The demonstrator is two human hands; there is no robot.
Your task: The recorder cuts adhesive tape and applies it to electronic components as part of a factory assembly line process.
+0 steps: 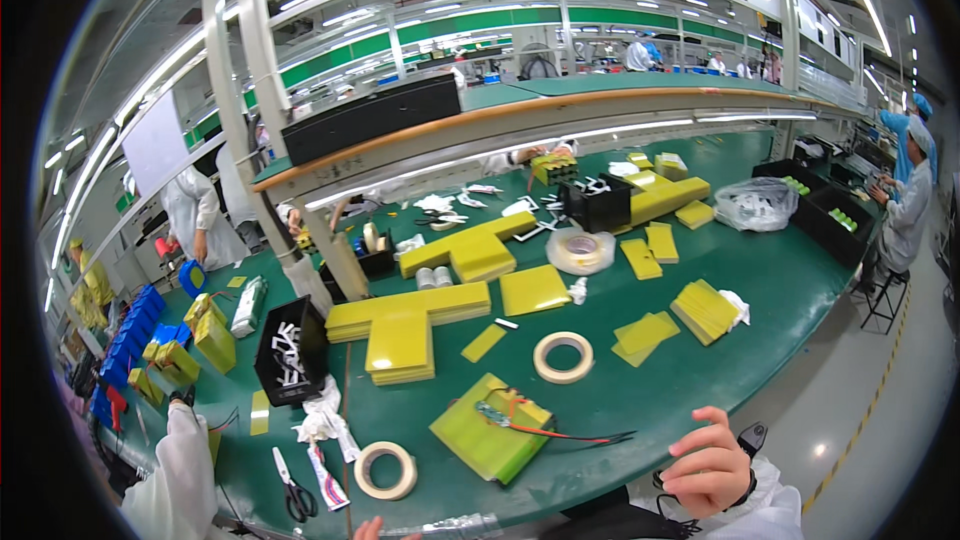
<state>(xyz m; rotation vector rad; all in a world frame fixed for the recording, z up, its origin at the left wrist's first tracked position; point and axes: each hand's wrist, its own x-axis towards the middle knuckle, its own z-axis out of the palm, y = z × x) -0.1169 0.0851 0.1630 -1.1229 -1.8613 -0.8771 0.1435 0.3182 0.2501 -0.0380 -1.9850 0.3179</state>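
Observation:
My right hand [708, 465] is raised over the table's front edge, fingers loosely bent and apart, holding nothing. Only a few fingertips of my left hand [370, 529] show at the lower edge; they look apart, with nothing seen in them. Between the hands lies a yellow-wrapped battery pack [475, 435], flat on the green table, with a small green circuit board [492, 414] on top. Red and black wires [590, 437] run from it toward my right hand. A roll of masking tape [385, 470] is nearest my left hand, beside a tube [327, 480] and scissors [294, 488].
Yellow sheet stacks [400, 345] and another tape roll [562, 357] lie beyond the pack. A black bin [290, 350] holds white pieces. A co-worker's sleeve [180, 475] reaches in at left, near blue bins [132, 332]. Another person's hands work on a pack [553, 169] across the table.

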